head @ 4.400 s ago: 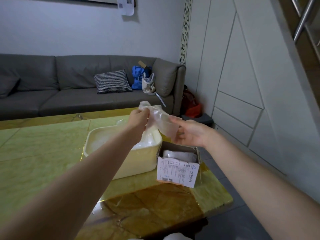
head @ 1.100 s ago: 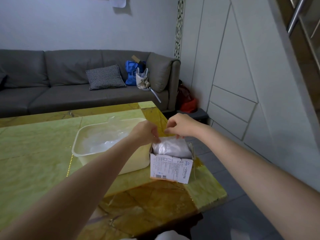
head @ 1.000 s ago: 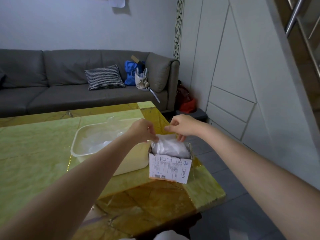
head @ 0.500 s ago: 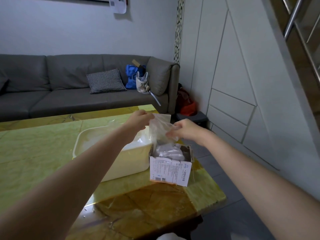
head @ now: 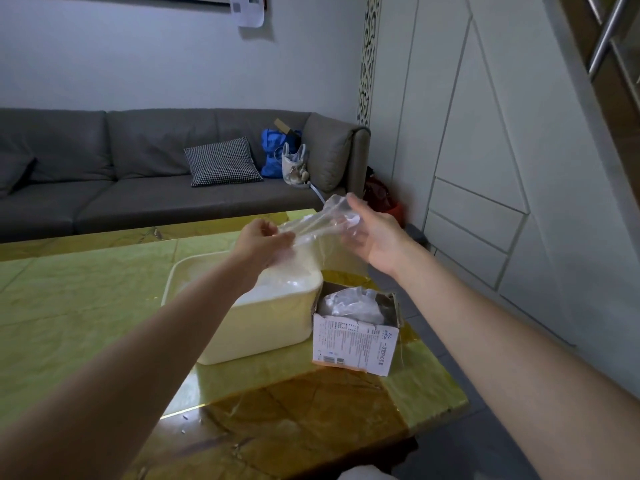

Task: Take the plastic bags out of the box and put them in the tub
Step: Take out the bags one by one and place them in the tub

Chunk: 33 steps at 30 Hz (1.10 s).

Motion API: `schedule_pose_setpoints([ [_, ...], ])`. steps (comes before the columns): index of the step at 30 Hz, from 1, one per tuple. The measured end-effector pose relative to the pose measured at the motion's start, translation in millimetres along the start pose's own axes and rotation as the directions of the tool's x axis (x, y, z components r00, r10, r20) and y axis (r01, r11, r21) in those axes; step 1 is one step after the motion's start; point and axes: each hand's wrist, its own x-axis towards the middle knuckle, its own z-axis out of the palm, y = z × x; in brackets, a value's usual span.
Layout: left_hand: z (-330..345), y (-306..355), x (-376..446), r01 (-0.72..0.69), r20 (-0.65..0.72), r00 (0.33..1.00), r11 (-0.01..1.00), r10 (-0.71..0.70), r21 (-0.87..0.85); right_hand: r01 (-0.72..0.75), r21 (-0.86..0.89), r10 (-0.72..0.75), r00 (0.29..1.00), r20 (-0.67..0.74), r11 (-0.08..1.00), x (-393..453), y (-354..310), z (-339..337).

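Both hands are raised above the far end of the cream rectangular plastic tub, with one thin clear plastic bag stretched between them. The left hand pinches the bag's left end with curled fingers. The right hand has its palm turned inward, its thumb and fingers closed on the bag's right end. The bag is held in the air, clear of both containers, above the tub's far right corner. The tub stands on the green and amber marble-pattern desk and contains crumpled clear plastic bags already deposited. Just beside the tub's right wall stands the small open-topped cardboard box with a white printed label; more white, crumpled plastic bags fill its interior up to the rim.
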Motion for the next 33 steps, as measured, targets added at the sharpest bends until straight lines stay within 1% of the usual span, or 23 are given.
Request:
schedule_pose_setpoints([
  [2,-3,-1,1,0.008,-0.027,1.000,0.998,-0.010,-0.068,-0.023,-0.117,0.030,0.998,0.060,0.993,-1,4,4],
  [4,-3,-2,3,0.006,-0.041,0.999,0.998,-0.009,-0.069,-0.021,-0.198,0.020,1.000,-0.007,0.980,1,10,9],
  [6,-3,-3,4,0.008,-0.049,0.999,0.998,-0.011,-0.057,0.034,-0.262,-0.074,0.987,-0.144,0.964,5,14,13],
  [7,-3,-5,5,0.014,-0.064,0.998,0.999,-0.017,-0.044,0.079,-0.318,-0.152,0.965,-0.213,0.945,9,14,13],
  [9,-11,-7,8,0.028,-0.136,0.990,1.000,-0.028,-0.008,0.166,-0.402,-0.291,0.917,-0.273,0.900,16,13,10],
  [11,-26,-9,12,0.042,-0.251,0.968,0.999,-0.032,0.033,0.225,-0.530,-0.422,0.860,-0.286,0.818,20,12,8],
  [12,-35,-10,15,0.045,-0.294,0.955,0.998,-0.032,0.038,0.253,-0.615,-0.497,0.827,-0.264,0.747,23,11,7],
  [13,-44,-11,18,0.041,-0.321,0.947,0.997,-0.020,0.060,0.279,-0.687,-0.559,0.799,-0.220,0.670,26,11,7],
  [14,-52,-9,19,0.025,-0.308,0.951,0.994,0.009,0.106,0.316,-0.745,-0.609,0.779,-0.151,0.588,26,11,9],
  [15,-56,-5,17,-0.011,-0.254,0.966,0.990,0.046,0.139,0.364,-0.779,-0.633,0.772,-0.054,0.510,24,10,14],
  [16,-56,0,15,-0.054,-0.159,0.985,0.992,0.071,0.110,0.425,-0.786,-0.622,0.781,0.067,0.449,21,10,22],
  [17,-55,7,11,-0.064,-0.027,0.998,0.998,0.065,0.021,0.488,-0.767,-0.569,0.798,0.199,0.416,17,10,33],
  [18,-53,14,7,-0.032,0.114,0.993,0.997,0.040,-0.077,0.544,-0.742,-0.500,0.803,0.324,0.392,12,11,47],
  [20,-46,24,-1,0.063,0.369,0.929,0.978,0.016,-0.200,0.619,-0.704,-0.393,0.778,0.490,0.347,3,14,71],
  [21,-45,25,-3,0.085,0.447,0.894,0.975,0.017,-0.207,0.648,-0.688,-0.392,0.755,0.525,0.327,2,15,78],
  [22,-47,24,-3,0.094,0.488,0.872,0.975,0.017,-0.201,0.669,-0.675,-0.404,0.736,0.544,0.311,3,15,84],
  [24,-59,20,-3,0.120,0.515,0.857,0.985,-0.039,-0.125,0.696,-0.659,-0.451,0.704,0.549,0.284,7,15,89],
  [25,-67,17,-2,0.139,0.517,0.851,0.989,-0.093,-0.051,0.703,-0.653,-0.488,0.691,0.533,0.283,9,15,89],
  [27,-84,11,0,0.183,0.488,0.847,0.977,-0.212,0.107,0.684,-0.657,-0.547,0.697,0.463,0.316,20,14,87],
  [28,-92,9,3,0.188,0.435,0.868,0.969,-0.240,0.159,0.663,-0.669,-0.563,0.711,0.421,0.337,27,15,86],
  [29,-100,6,6,0.177,0.355,0.904,0.965,-0.237,0.195,0.637,-0.677,-0.575,0.729,0.372,0.369,34,17,85],
  [31,-116,-2,16,0.137,0.136,0.974,0.950,-0.180,0.279,0.589,-0.667,-0.604,0.755,0.253,0.456,45,23,81],
  [33,-129,-9,27,0.138,-0.083,0.990,0.925,-0.116,0.353,0.539,-0.646,-0.594,0.788,0.160,0.541,54,32,74],
])
